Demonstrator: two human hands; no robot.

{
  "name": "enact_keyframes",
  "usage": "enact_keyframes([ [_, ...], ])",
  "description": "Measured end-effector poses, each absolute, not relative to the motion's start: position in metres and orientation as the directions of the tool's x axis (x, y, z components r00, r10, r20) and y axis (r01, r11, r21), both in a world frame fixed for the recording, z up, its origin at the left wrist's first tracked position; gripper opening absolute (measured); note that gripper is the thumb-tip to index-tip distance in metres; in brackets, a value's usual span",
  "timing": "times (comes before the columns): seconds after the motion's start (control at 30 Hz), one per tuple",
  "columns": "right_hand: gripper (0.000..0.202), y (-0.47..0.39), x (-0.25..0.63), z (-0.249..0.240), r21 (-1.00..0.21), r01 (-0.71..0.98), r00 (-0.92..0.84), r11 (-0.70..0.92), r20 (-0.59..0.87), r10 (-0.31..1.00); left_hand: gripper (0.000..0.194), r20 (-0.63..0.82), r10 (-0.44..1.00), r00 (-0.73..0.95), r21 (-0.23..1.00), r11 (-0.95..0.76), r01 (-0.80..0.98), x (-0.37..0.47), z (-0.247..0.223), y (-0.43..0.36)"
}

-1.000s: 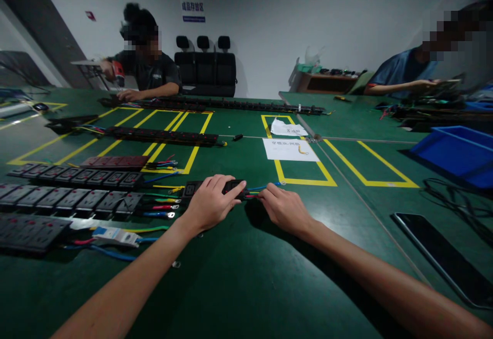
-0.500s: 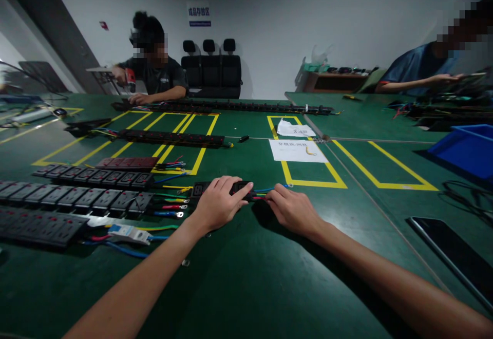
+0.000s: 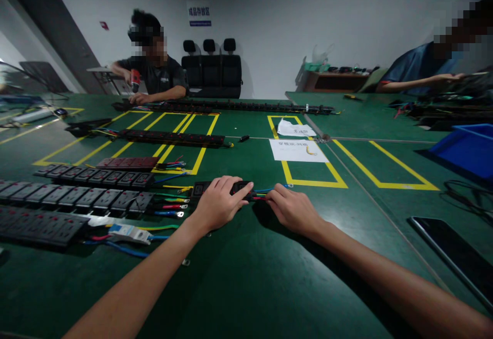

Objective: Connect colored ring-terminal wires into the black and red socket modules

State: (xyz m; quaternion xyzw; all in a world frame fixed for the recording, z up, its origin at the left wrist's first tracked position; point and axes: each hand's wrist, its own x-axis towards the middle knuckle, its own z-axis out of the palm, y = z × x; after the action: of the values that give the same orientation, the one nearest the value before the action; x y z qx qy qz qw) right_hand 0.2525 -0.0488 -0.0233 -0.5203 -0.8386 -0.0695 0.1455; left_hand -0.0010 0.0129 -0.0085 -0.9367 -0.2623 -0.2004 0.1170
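My left hand (image 3: 219,203) is wrapped over a black socket module (image 3: 198,190) on the green table (image 3: 246,287), its thumb and fingers on the module's right part. Coloured wires (image 3: 259,196) come out of the module's right end. My right hand (image 3: 290,208) pinches these wires a little to the right, and a blue wire with a ring terminal (image 3: 289,186) shows just beyond its fingers. Left of my hands lie rows of black socket strips (image 3: 103,200) with ring-ended wires. Nearer to me is a strip with a white breaker (image 3: 129,234) on its wires.
A phone (image 3: 454,257) and a blue bin (image 3: 464,151) are at the right. Papers (image 3: 297,150) lie beyond my hands. Farther back is a long strip (image 3: 239,106). A person with a red drill (image 3: 135,79) sits across; another person's arm (image 3: 423,82) shows at the right.
The person across has shifted the red drill slightly to the right and more upright. My hands look almost unmoved on the module and wires.
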Motion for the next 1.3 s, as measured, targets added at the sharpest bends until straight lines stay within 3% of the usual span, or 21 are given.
enact_keyframes([
  [0.47,0.020,-0.047,0.257,-0.019,-0.059,0.883,-0.429,0.465,0.297,0.853,0.044,0.454,0.453,0.767,-0.111,-0.826,0.553,0.000,-0.005,0.012],
  [0.63,0.015,-0.047,0.262,-0.001,0.004,0.862,-0.496,0.506,0.209,0.843,0.043,0.466,0.445,0.765,-0.112,-0.828,0.550,0.000,-0.004,0.013],
  [0.83,0.022,-0.045,0.265,-0.003,0.029,0.892,-0.445,0.451,0.237,0.864,0.041,0.491,0.436,0.754,-0.115,-0.826,0.552,-0.001,-0.005,0.015],
  [1.3,0.024,-0.045,0.260,-0.015,-0.044,0.912,-0.387,0.408,0.241,0.890,0.042,0.442,0.463,0.768,-0.095,-0.827,0.554,0.000,-0.004,0.015],
])
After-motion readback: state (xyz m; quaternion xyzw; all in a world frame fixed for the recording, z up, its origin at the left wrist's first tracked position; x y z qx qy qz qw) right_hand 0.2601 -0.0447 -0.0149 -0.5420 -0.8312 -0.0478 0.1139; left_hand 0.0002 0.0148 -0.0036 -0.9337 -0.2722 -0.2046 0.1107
